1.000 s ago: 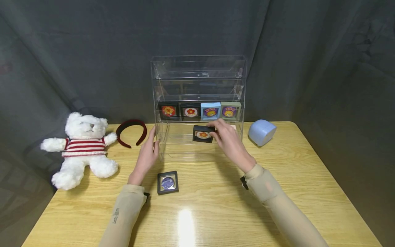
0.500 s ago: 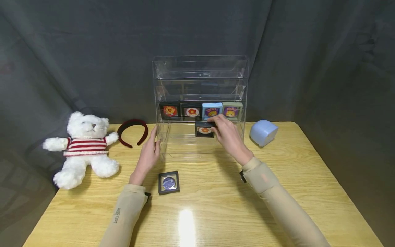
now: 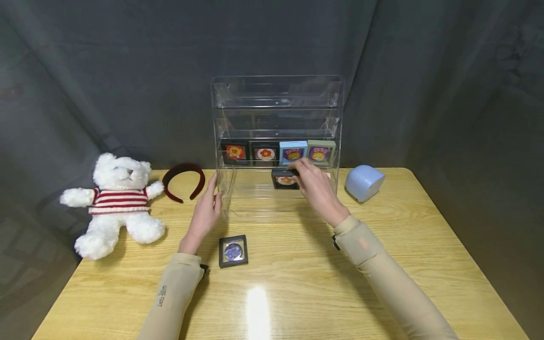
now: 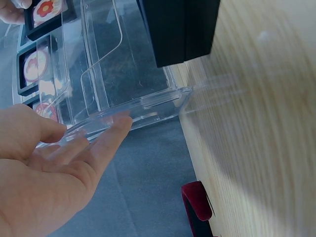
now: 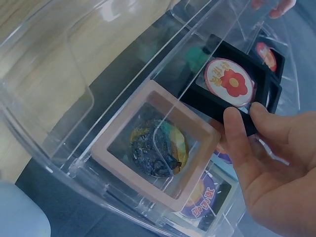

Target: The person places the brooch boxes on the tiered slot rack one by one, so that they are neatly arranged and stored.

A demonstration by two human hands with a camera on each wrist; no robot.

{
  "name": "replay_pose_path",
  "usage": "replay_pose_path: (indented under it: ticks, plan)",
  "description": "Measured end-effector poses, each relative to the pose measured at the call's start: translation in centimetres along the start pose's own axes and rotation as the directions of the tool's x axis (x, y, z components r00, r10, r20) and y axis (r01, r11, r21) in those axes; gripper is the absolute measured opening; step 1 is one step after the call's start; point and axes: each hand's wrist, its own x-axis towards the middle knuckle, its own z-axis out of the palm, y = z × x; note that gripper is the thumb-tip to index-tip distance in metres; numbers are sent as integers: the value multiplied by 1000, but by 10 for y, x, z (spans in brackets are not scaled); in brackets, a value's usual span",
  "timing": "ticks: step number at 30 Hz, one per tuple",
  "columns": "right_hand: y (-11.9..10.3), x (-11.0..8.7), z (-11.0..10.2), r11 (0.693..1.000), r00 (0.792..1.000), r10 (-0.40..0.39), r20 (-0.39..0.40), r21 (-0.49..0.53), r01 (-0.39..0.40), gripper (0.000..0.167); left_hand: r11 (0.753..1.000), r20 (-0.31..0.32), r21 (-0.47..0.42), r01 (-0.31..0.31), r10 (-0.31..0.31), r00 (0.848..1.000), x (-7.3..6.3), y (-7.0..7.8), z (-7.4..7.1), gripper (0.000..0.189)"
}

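A clear tiered acrylic rack (image 3: 276,120) stands at the back of the table. My right hand (image 3: 318,189) pinches a black display frame (image 5: 229,81) with a red flower badge inside, between thumb and fingers at one edge. The frame is upright at a lower tier, right of the middle. Beside it in the right wrist view sits a pink display frame (image 5: 143,190) holding a dark round badge. My left hand (image 3: 205,212) rests against the rack's left side. In the left wrist view, its fingers (image 4: 111,140) lie nearly straight along the clear side panel.
Two black frames, a light blue frame (image 3: 293,153) and a grey-green frame (image 3: 321,153) fill the tier above. A black frame with a purple badge (image 3: 233,251) lies in front. A white teddy bear (image 3: 121,203), dark red headband (image 3: 183,166) and blue rounded object (image 3: 364,183) flank the rack.
My right hand has lifted the black flower frame slightly, then shifted it a little right toward the pink frame. The left hand keeps its place at the rack's side.
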Motion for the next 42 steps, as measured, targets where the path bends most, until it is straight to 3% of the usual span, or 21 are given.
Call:
replay_pose_path:
  ticks: [24,42]
  plan:
    - [5,-4,4,992,997,45,58,-117,-38,28,1000,19,-4,28,-28,999,0,0,-1,61]
    - [-1,-8,1,994,1000,-1,9,-112,2,29,999,29,-6,34,-34,999,1,-2,0,62]
